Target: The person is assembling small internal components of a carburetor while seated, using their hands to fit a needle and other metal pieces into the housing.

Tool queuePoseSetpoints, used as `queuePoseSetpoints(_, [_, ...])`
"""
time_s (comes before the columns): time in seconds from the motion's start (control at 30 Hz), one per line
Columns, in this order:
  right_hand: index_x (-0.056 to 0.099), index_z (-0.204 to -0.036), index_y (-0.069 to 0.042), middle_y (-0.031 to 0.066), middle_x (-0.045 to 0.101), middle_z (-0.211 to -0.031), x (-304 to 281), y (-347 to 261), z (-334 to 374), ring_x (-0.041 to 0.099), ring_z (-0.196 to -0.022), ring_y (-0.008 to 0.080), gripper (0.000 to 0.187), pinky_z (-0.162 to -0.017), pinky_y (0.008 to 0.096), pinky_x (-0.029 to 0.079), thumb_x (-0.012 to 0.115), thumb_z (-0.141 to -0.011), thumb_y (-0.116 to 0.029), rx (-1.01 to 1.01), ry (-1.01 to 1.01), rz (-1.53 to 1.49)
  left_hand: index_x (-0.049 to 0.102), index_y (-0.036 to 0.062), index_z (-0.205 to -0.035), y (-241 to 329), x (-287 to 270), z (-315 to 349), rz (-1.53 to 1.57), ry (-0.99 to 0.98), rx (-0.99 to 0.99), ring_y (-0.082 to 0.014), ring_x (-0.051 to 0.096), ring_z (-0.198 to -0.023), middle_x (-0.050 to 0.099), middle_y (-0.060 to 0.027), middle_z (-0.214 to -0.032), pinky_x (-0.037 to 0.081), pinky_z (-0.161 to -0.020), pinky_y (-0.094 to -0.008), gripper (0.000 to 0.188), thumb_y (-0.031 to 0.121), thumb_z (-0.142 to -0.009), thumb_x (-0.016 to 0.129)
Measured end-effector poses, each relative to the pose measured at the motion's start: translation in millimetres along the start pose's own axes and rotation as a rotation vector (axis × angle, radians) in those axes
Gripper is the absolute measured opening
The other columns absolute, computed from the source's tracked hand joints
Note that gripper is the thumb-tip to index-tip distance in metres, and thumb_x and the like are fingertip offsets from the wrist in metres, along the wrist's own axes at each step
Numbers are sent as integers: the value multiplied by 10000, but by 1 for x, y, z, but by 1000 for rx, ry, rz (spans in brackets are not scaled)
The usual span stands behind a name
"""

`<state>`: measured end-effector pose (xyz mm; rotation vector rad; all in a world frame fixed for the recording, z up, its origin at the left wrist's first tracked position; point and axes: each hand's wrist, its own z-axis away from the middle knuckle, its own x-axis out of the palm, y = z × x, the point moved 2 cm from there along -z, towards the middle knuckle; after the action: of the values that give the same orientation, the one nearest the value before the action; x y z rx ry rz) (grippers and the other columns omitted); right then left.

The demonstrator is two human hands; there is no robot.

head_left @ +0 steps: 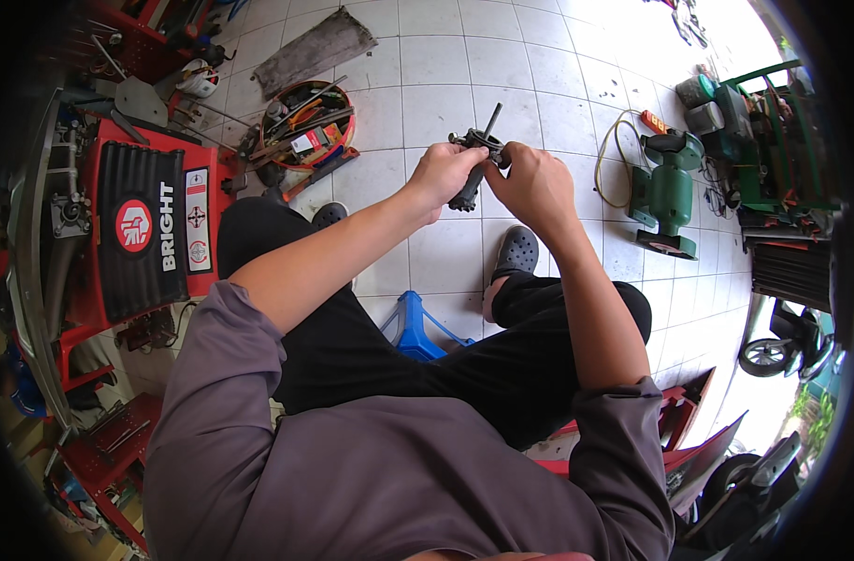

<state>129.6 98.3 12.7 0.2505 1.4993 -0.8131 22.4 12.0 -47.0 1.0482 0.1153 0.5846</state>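
Observation:
In front of my knees, above the tiled floor, I hold a dark cylindrical mechanical part [465, 196] whose exact kind I cannot make out. Its ribbed black lower end hangs below my fingers, and a thin dark rod [492, 119] sticks up from its top. My left hand [438, 179] is wrapped round the part's left side, thumb across its upper end. On the other side my right hand [535, 183] is closed, its thumb and bent fingers pressed together at the top near the rod's base. The right fingertips are partly hidden.
A round tub [350, 126] of hand tools stands ahead to the left, near a grey mat [315, 51]. Red workshop equipment [118, 224] lines the left. To the right is a green bench grinder [672, 192] with a cable. A blue stool [414, 323] is beneath me.

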Motion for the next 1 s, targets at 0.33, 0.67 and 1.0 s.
queuePoseSetpoints(0.33, [662,-855,-31,159,635,-653,7,0,-1,638,-647,332,308,-613,406,488,602,-790,-326,44,157,-102,624,94,-800,0,1,1,-4,-4,7,-47,488,-571,599,19,-679,364,-548,-200,226,275,-907,543])
queuePoseSetpoints(0.67, [637,-729,-21,164,633,-648,13,-1,-5,631,-623,336,309,-585,410,483,579,-785,-320,129,160,-59,636,98,-821,-6,2,-1,3,-31,5,-42,480,-591,600,26,-698,358,-556,-204,291,326,-929,490])
queuePoseSetpoints(1.0, [597,-653,-16,169,617,-613,14,-2,-4,616,-572,332,275,-571,404,472,593,-754,-271,39,233,-80,647,104,-818,-4,2,1,13,-19,14,-38,423,-574,588,37,-688,323,-545,-204,302,334,-930,487])
